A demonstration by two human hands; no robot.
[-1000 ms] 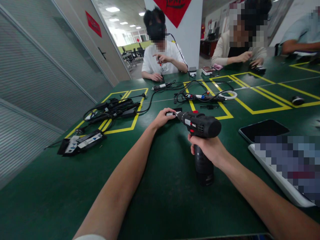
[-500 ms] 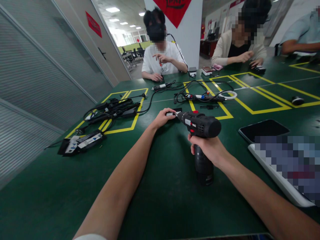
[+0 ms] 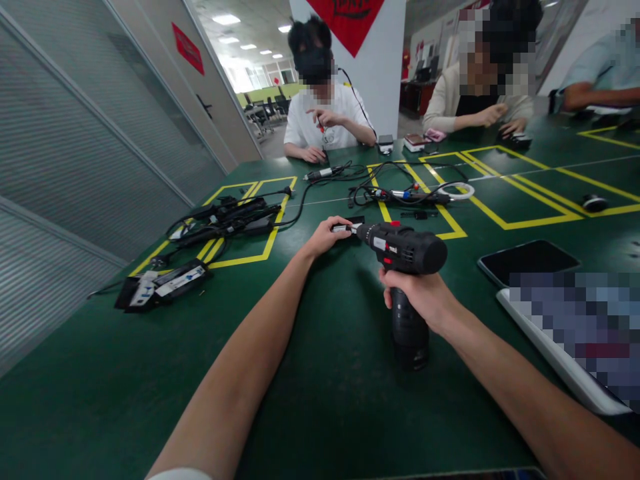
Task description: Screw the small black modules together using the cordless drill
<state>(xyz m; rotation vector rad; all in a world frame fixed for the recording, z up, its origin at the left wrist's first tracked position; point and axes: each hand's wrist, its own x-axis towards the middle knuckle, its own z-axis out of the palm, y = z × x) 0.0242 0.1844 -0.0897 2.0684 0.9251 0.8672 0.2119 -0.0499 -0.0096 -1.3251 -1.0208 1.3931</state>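
My right hand (image 3: 423, 293) is wrapped around the handle of a black cordless drill (image 3: 407, 248) with red details, its chuck pointing left and away from me. The bit reaches a small black piece with a light strip (image 3: 356, 220) on the table. My left hand (image 3: 329, 233) is closed on the left end of that piece, its fingertips beside the bit. Exactly where the bit meets the piece is too small to tell.
Black adapters and cables (image 3: 235, 220) lie in a heap at the left, near a labelled black box (image 3: 180, 279). Wired tools (image 3: 410, 195) lie farther back. A phone (image 3: 530, 260) rests at the right, beside a white-edged device (image 3: 555, 353). People sit across the green table (image 3: 310, 400).
The drill and my right hand have shifted very slightly to the right. My left hand stays in place on the small black piece.
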